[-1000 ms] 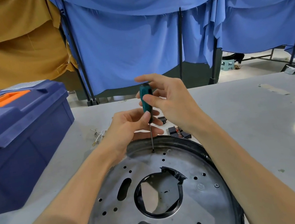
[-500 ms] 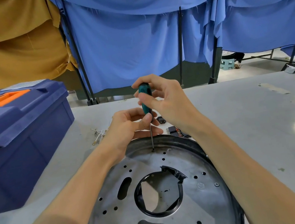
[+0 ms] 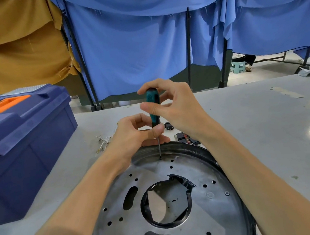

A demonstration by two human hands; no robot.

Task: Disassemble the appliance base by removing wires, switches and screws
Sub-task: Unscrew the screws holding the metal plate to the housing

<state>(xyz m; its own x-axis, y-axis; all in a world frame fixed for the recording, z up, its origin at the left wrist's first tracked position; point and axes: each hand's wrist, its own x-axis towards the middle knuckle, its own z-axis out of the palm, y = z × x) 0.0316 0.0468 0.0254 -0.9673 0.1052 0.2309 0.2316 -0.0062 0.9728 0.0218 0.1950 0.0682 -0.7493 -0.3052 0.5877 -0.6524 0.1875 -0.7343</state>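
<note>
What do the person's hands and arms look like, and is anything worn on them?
Both are bare. The left hand and right hand wear no gloves, and no ring shows on the visible fingers. The left forearm and right forearm carry no sleeve, watch or band as far as the picture reaches. The visible nails are short.

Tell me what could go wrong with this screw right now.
1. The screwdriver tip could slip off the screw and jab the left hand, which pinches the shaft just above it.
2. Nothing visible clamps the metal base; twisting from the right hand might spin it.
3. The freed screw could drop through a hole in the base.
</note>
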